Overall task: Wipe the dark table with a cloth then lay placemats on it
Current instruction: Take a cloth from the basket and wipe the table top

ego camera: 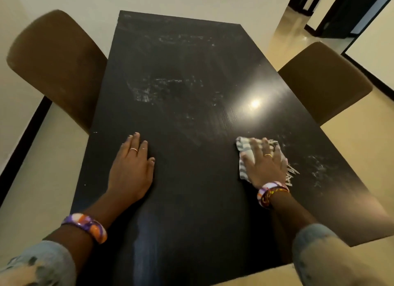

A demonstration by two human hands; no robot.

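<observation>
The dark surface (191, 119) fills most of my view, a long rectangle running away from me toward a pale wall, its far short edge close to that wall. Whitish smears and streaks lie across its middle and far end and along the near right edge, and a lamp glare sits right of centre. A brown padded chair (57, 62) stands tucked against the long left edge, and a second brown chair (324, 81) stands against the long right edge, further from me than my hands. Pale floor (351, 149) shows open on the right of the surface, running off toward a dark doorway at the top right; a narrower strip of floor shows on the left, bounded by a dark skirting. My left hand (131, 170) lies flat on the surface, fingers straight and close together, thumb out to the side, well in from the left edge. My right hand (266, 162) lies with fingers spread, pressing down on the cloth (244, 151), a striped grey-and-white rag with a fringe that sticks out beyond my little finger, near the right edge. Both hands wear a ring, and each wrist carries a patterned purple, orange and white bangle (85, 225).
</observation>
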